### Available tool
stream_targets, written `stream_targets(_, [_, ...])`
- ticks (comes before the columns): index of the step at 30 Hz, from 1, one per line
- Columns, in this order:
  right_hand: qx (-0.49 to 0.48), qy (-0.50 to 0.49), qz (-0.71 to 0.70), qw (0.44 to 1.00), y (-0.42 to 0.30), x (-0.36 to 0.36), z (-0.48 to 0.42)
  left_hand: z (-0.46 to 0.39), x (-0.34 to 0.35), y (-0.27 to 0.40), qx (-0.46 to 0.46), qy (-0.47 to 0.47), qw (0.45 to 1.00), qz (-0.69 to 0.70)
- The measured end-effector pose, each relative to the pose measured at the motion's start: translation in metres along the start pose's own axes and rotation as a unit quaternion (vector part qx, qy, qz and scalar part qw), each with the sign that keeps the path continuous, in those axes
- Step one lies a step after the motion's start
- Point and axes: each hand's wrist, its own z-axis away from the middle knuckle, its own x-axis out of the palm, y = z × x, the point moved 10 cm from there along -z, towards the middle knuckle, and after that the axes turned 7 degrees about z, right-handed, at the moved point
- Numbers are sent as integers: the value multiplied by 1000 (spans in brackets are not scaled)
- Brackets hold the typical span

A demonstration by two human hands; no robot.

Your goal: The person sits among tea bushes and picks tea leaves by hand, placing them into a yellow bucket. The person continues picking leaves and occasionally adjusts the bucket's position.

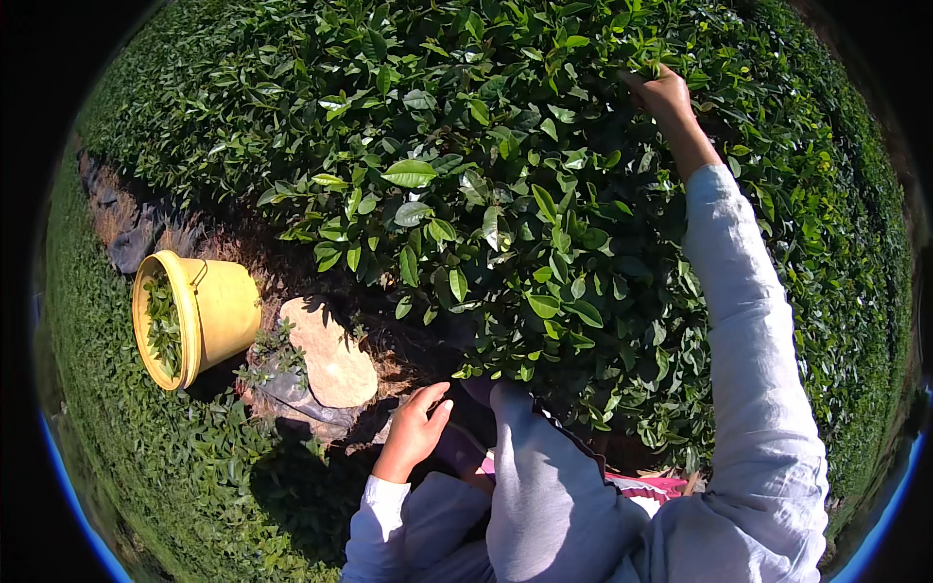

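Note:
My right hand point(662, 91) reaches far out at the upper right into the top of a tea bush point(510, 182). Its fingers are bent among bright young shoots point(645, 58); leaves hide the fingertips, so I cannot tell whether they grip a shoot. My left hand point(417, 430) is low in the middle, near my knee, with fingers slightly curled and the thumb apart; nothing shows in it. A yellow plastic bucket point(226, 310) stands on the left, its mouth towards the left rim of the view, with picked green leaves point(163, 328) inside.
A pale flat stone point(335, 357) lies on dark plastic sheeting point(291, 390) between the bucket and my left hand. More dark sheeting and dry grass point(113, 208) run along the path at the upper left. Another row of bushes point(168, 481) fills the lower left.

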Motion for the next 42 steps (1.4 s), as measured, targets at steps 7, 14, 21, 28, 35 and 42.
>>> stream_targets(7, [169,-216,-378,884,-3,58,57,2,-5,-11,-8,9,1000,0])
stream_targets(14, [132,-72,-364,919,10,9,22,0,4,-9,9,-11,1000,-7])
stream_targets(21, [-200,-38,93,975,-37,37,-16,-2,0,-11,12,-4,1000,-11])
stream_targets(28, [56,-131,-92,986,-9,67,25,-3,-4,-7,4,0,1000,2])
stream_targets(35, [148,-218,-294,919,-40,63,99,-1,-4,-17,-31,-1,1000,-5])
stream_targets(42, [81,27,-179,980,-11,31,-48,-3,-2,-8,-3,-5,1000,10])
